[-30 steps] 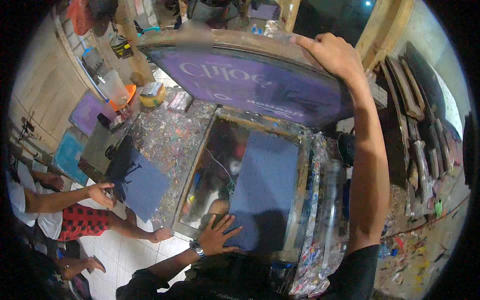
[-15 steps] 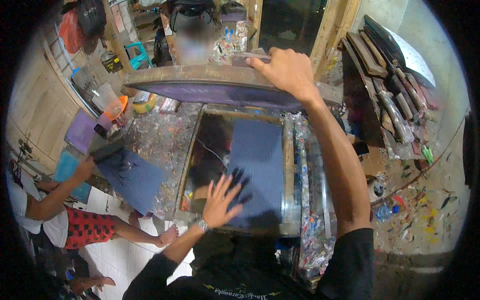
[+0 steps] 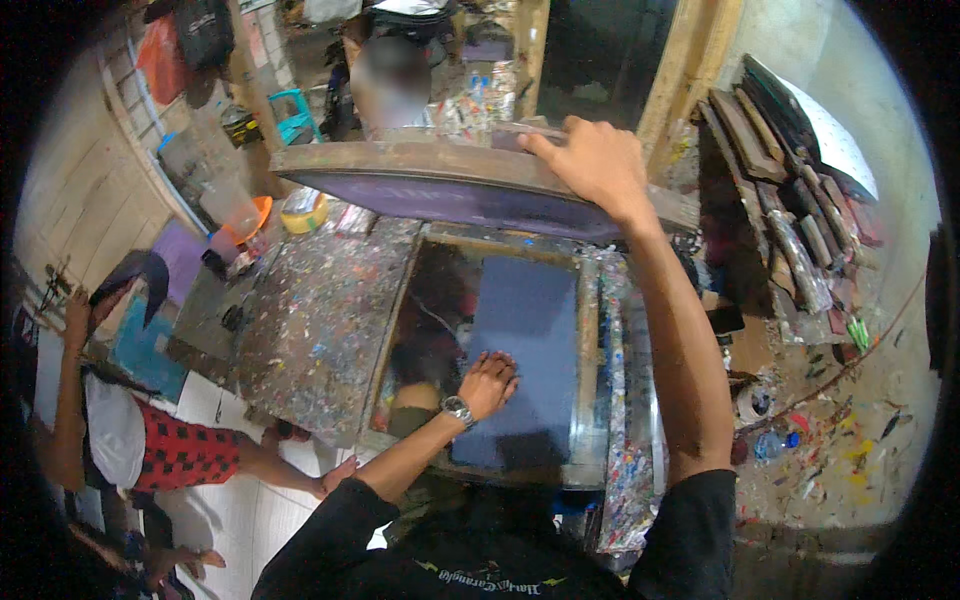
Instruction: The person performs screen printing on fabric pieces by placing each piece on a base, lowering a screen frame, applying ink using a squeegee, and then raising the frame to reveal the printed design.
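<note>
My right hand (image 3: 598,172) is closed round the top edge of a wooden screen-printing frame (image 3: 400,160) with purple mesh, which stands tilted up at the far side of the bench. Under it, a dark blue-grey fabric panel (image 3: 530,320) lies flat on a glass-topped, wood-edged bed (image 3: 588,350). My left hand (image 3: 488,385), with a metal watch at the wrist, lies palm down on the panel's left part. Its fingers are stretched out and it grips nothing. A small wooden piece (image 3: 515,135) sits on the frame's edge beside my right hand.
A paint-spattered tabletop (image 3: 320,310) adjoins the bed on the left. Another person's hand (image 3: 76,315) holds a dark cloth (image 3: 140,280) there. A yellow tape roll (image 3: 305,215) stands behind. Wooden pieces (image 3: 790,200) are stacked at right, near a plastic bottle (image 3: 770,445).
My left hand has come down from hovering onto the fabric panel. The other person has lifted a dark cloth off the left tabletop. My right hand still holds the frame up.
</note>
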`<state>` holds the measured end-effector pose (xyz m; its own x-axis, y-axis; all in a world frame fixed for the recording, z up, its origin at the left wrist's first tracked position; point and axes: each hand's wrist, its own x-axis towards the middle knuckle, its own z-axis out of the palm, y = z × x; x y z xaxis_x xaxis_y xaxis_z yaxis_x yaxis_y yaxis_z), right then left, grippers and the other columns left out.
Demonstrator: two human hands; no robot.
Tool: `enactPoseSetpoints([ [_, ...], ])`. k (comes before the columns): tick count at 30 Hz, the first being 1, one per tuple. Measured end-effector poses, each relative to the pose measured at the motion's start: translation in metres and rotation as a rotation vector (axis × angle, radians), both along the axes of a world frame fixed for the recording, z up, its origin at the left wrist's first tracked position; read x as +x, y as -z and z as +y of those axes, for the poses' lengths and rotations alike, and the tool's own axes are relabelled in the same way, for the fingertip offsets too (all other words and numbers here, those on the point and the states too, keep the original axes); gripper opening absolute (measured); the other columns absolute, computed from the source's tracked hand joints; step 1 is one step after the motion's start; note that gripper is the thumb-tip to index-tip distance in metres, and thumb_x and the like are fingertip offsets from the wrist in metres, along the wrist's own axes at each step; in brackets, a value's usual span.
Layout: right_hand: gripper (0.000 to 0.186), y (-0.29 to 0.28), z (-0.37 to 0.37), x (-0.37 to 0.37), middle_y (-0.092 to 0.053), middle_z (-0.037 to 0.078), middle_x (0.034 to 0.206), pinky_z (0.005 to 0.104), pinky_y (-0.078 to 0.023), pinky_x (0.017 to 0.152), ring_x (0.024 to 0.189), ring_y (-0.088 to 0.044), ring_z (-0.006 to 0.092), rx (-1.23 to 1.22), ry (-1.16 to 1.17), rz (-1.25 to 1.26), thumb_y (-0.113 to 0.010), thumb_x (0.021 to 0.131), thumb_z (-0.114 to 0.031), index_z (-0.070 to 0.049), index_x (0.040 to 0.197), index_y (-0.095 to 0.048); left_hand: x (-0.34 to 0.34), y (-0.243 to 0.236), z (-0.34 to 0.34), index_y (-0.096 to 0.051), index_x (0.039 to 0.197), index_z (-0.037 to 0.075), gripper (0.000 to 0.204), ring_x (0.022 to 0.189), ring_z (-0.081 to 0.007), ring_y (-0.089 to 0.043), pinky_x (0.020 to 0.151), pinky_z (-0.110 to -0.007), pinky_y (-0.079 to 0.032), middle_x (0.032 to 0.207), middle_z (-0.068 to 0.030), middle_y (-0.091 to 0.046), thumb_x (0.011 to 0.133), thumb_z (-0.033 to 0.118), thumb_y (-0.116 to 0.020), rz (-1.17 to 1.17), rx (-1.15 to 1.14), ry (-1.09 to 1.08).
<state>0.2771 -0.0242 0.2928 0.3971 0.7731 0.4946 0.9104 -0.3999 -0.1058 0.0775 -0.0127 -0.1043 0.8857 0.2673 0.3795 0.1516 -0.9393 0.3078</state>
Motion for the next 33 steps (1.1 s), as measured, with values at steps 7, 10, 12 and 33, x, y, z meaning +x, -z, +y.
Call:
enactPoseSetpoints([
  [7, 0.049, 0.114, -0.075, -0.081, -0.068, 0.018, 0.086, 0.0531, -0.036, 0.095, 0.088, -0.066, 0.0317, 0.058, -0.166, -0.052, -0.055, 0.088, -0.052, -0.004, 0.093, -0.064, -0.083, -0.144, 0.038, -0.045, 0.133, 0.008, 0.048, 0.110, -0.0243, -0.062, 0.083, -0.043, -0.056, 0.118, -0.0150, -0.059, 0.101, 0.044, -0.046, -1.084, -1.415, -0.217],
  [10, 0.044, 0.186, -0.109, -0.094, -0.069, 0.016, 0.091, 0.0664, -0.021, 0.106, 0.090, -0.067, 0.0325, -0.166, -0.204, -0.061, -0.056, 0.090, -0.047, -0.005, 0.101, -0.063, -0.108, -0.110, 0.004, -0.034, 0.140, 0.001, 0.062, 0.117, -0.0305, -0.056, 0.089, -0.050, -0.053, 0.132, -0.0169, -0.052, 0.094, 0.030, -0.065, -0.894, -1.625, -0.295],
  [12, 0.041, 0.217, -0.102, -0.086, -0.070, 0.018, 0.093, 0.0605, -0.038, 0.097, 0.092, -0.068, 0.0350, -0.404, -0.215, 0.132, -0.062, 0.087, -0.044, -0.007, 0.106, -0.062, -0.128, -0.085, -0.007, -0.038, 0.137, 0.002, 0.062, 0.113, -0.0320, -0.057, 0.088, -0.050, -0.053, 0.131, -0.0162, -0.052, 0.089, 0.021, -0.073, -0.812, -1.836, -0.485],
  [33, 0.057, 0.268, 0.006, 0.002, -0.070, 0.019, 0.086, 0.0530, -0.051, 0.080, 0.087, -0.069, 0.0367, -0.507, -0.093, 0.194, -0.068, 0.082, -0.053, -0.005, 0.112, -0.063, -0.157, -0.002, -0.005, -0.030, 0.125, -0.012, 0.076, 0.095, -0.0336, -0.067, 0.081, -0.042, -0.060, 0.125, -0.0290, -0.049, 0.087, 0.038, -0.073, -0.644, -1.775, -0.460],
])
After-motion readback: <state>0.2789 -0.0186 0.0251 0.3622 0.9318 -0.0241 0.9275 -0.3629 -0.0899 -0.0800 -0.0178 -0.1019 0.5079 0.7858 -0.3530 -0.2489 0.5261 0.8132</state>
